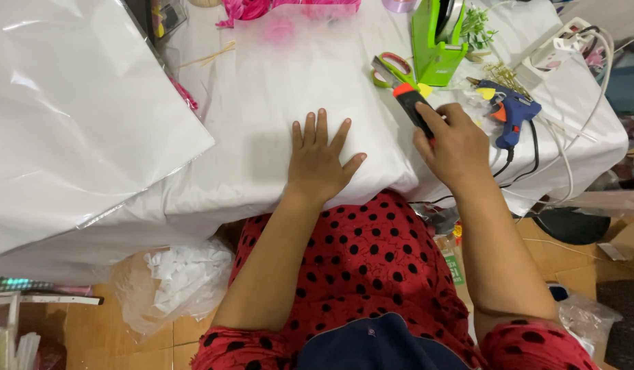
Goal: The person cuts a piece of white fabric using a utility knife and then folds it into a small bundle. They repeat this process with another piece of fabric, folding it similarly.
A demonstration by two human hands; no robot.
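Left hand (319, 159) lies flat, open, on white sheet (276, 103) (fingers spread); right hand (454, 145) grips black-and-orange cutter (411, 103).

Blue glue gun (511, 109), green tape dispenser (435, 42), scissors (392, 70).

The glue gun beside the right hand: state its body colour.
Blue glue gun, orange trigger, right of the right hand; head view.

Utility knife (411, 104): black body, orange tip. Scissors (394, 70): red and green handles. Tape dispenser (437, 42): bright green. Glue gun (512, 112): blue, orange trigger, black cord. Wrapping sheet (310, 82): white, translucent. Tablecloth (584, 116): white. Dress (372, 253): red with black polka dots. Ribbon (245, 9): pink.
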